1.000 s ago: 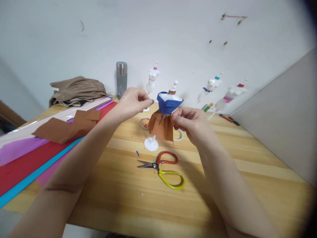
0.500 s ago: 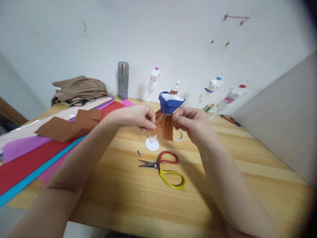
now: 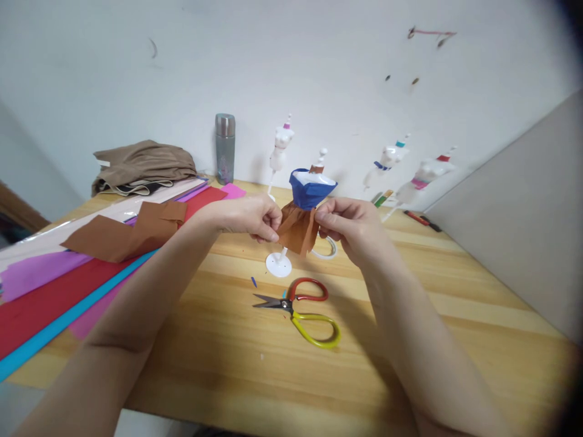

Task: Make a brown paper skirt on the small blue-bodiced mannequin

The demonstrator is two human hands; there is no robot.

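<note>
A small white dress form stands on a round white base, tilted slightly to the right. Blue paper wraps its chest, and a pleated brown paper skirt hangs from the waist. My left hand pinches the skirt's left edge between thumb and fingers. On the other side, my right hand pinches its right edge. Scissors with one red and one yellow handle lie open on the table in front. Behind the skirt, a roll of white tape is partly hidden.
Coloured paper sheets and brown pieces cover the left side. Folded brown cloth and a grey flask stand behind. More dress forms line the wall. A red-and-black pen lies right.
The skirt's lower edge has spread and its right side has swung outward between my hands. Both hands keep their hold, and the view has shifted slightly.
</note>
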